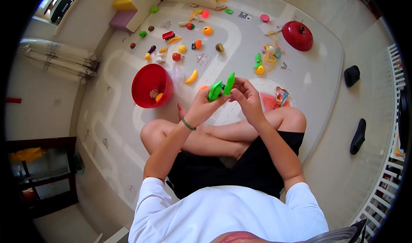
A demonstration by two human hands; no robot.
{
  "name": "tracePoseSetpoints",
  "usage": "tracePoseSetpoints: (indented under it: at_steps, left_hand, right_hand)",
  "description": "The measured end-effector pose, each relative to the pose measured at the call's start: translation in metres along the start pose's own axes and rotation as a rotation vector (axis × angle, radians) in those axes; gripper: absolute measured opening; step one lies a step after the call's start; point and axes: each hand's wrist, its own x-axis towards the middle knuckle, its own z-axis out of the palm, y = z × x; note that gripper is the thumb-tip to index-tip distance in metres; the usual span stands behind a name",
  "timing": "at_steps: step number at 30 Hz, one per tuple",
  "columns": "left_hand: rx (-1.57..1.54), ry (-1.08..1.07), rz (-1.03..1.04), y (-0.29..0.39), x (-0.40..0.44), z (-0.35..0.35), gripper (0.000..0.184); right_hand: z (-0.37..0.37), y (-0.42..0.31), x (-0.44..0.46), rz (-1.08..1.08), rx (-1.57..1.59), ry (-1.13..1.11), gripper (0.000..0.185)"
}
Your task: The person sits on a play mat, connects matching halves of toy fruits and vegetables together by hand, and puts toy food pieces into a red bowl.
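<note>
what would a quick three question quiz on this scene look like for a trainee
1. True or false: an orange-coloured toy lies inside the red bowl.
2. What colour is the held piece in the left hand? a) purple b) green c) white
3. Which lies nearer the red bowl: the toy banana or the red domed piece?

Key:
1. True
2. b
3. The toy banana
</note>
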Motion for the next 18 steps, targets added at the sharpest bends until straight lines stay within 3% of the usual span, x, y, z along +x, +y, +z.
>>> tracePoseSetpoints:
  at_steps: [2, 4, 6, 7, 8, 9, 11, 14, 18]
  left_hand:
    - [0.055, 0.021, 0.158, 0.018, -0.03, 0.022, 0.017]
    - [0.038, -0.038, 0.101, 0.019, -0.05, 0.022, 0.021]
    - [-0.581, -0.209, -0.003, 0.022, -0.067, 0.018, 0.029]
    - [-0.668, -0.353, 0.083, 0.02, -0.072, 0.01, 0.038]
    - [-0.67, -0.353, 0.09, 0.019, -0.077, 0.011, 0.038]
    - [-0.605, -0.213, 0.131, 0.025, -0.085, 0.014, 0.038]
    - [-0.46, 0.016, 0.234, 0.027, -0.093, 0.018, 0.04]
    - [-0.224, 0.124, 0.417, 0.036, -0.105, 0.025, 0.038]
    - [-0.22, 0.146, 0.477, 0.032, -0.11, 0.022, 0.036]
  right_hand:
    - [0.012, -0.016, -0.01, -0.005, -0.023, -0.037, 0.036]
    - [0.023, -0.031, -0.022, -0.016, -0.054, -0.08, 0.035]
    - [0.029, -0.046, -0.032, 0.036, 0.044, -0.065, 0.034]
    - [0.03, -0.05, -0.036, 0.031, 0.037, -0.07, 0.034]
    - [0.032, -0.054, -0.041, 0.061, 0.145, -0.105, 0.034]
    - [0.035, -0.057, -0.045, 0.092, 0.253, -0.14, 0.034]
    - [0.046, -0.066, -0.05, 0.054, 0.17, -0.173, 0.035]
    - [0.056, -0.063, -0.054, -0.003, 0.075, -0.224, 0.037]
    - [0.069, -0.063, -0.056, -0.047, 0.036, -0.271, 0.039]
